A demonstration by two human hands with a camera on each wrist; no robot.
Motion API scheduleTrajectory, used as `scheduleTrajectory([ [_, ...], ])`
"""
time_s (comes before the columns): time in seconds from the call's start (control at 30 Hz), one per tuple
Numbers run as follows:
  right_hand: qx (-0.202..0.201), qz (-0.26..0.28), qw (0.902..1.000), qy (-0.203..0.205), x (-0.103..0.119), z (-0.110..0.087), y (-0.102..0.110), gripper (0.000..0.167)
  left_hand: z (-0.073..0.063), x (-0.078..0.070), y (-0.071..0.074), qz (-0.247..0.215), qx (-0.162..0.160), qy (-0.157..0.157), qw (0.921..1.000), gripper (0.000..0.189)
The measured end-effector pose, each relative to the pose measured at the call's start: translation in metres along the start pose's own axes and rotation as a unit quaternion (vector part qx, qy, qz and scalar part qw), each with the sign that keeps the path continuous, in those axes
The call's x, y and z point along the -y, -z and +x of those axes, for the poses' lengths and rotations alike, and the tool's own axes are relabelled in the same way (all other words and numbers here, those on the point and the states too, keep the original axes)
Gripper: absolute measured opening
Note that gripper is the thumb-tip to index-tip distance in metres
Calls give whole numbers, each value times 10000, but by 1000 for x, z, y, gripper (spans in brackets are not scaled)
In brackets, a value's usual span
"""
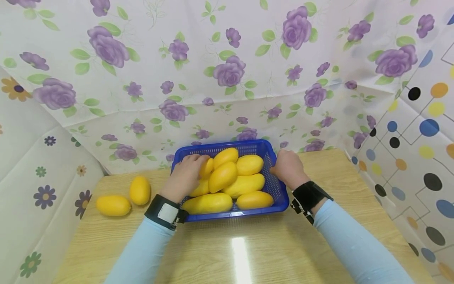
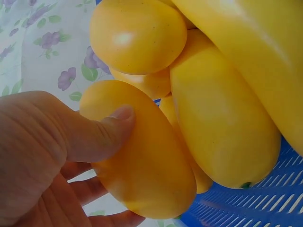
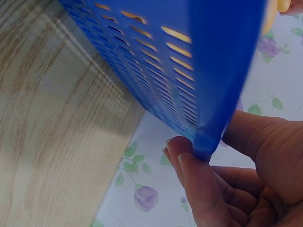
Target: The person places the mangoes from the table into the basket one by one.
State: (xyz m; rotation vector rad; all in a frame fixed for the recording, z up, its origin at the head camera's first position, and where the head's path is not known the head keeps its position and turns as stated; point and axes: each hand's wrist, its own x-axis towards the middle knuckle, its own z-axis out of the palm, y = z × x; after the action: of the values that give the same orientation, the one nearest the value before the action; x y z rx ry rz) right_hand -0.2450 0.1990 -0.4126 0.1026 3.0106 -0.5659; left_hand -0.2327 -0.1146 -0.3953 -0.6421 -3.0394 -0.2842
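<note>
A blue plastic basket (image 1: 234,215) with slotted walls stands on the table, filled with several yellow mangoes (image 1: 244,185). My left hand (image 1: 184,177) is at the basket's left side and grips one mango (image 2: 147,161), thumb across it and fingers curled beneath. That mango sits beside the others in the left wrist view. My right hand (image 1: 289,169) pinches the basket's right rim (image 3: 213,137) near its far corner, thumb on one side and fingers on the other.
Two loose mangoes (image 1: 113,205) lie on the wooden table (image 1: 213,252) left of the basket. A flowered cloth (image 1: 198,79) hangs close behind the basket. More patterned cloth stands at the left and the right (image 1: 418,165).
</note>
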Motion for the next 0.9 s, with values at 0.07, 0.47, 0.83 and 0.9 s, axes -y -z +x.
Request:
scheduleTrajectory([
  [0.07, -6, -3, 10000, 7, 0, 0, 0, 25, 0, 0, 1, 1, 56, 27, 10000, 63],
  [0.47, -45, 32, 10000, 42, 0, -1, 0, 25, 1, -2, 2, -71, 517, 411, 9978, 69],
  [0.83, 48, 37, 10000, -21, 2, -3, 2, 25, -2, 9, 9, -196, -304, 367, 9987, 55],
  [0.9, 58, 43, 10000, -33, 1, -2, 2, 24, -3, 13, 11, -233, -737, 417, 9961, 53],
])
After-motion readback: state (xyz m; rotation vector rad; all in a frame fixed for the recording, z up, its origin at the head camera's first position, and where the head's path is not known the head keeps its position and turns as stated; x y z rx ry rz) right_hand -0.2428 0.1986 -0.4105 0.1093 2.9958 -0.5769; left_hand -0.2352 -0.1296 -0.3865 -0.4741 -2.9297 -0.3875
